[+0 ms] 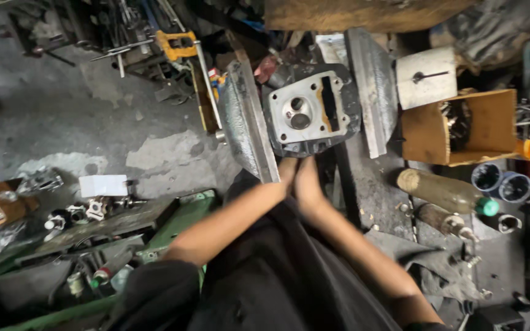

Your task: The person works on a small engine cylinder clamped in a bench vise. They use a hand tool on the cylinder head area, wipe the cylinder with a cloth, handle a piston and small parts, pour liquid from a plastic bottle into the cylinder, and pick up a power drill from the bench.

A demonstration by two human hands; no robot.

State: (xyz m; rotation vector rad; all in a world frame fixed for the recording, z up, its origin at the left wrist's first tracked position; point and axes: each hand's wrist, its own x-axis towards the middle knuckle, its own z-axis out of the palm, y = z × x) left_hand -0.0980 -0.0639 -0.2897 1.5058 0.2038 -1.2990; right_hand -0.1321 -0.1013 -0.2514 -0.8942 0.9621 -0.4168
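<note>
Both hands meet under the metal engine head (311, 110). The left hand (287, 170) and the right hand (307, 179) press side by side against its low edge. The fingers are tucked under the part, so I cannot tell if each grip is closed on it or just touching it.

The head sits just above the grip, between two gray vise blocks. The left block (245, 122) is tilted and its low corner comes down right next to the left hand. The right block (372, 86) stands a bit apart from the head. The room between the blocks is tight, with only a thin gap on each side of the head. Below the grip, toward the person, the arms have open room.

To the right of the grip, the dark desk (375, 184) has a bare strip. Farther right lie a tan bottle (443, 191) with a green cap, and a second, darker bottle below it. Above them stands an open cardboard box (461, 125) with metal bits inside, and a white block (426, 76) above that.

To the left of the grip, well apart, is bare gray floor (62, 116). A yellow saw (179, 46) leans up and left. Down left, a green shelf (173, 224) holds small parts.
</note>
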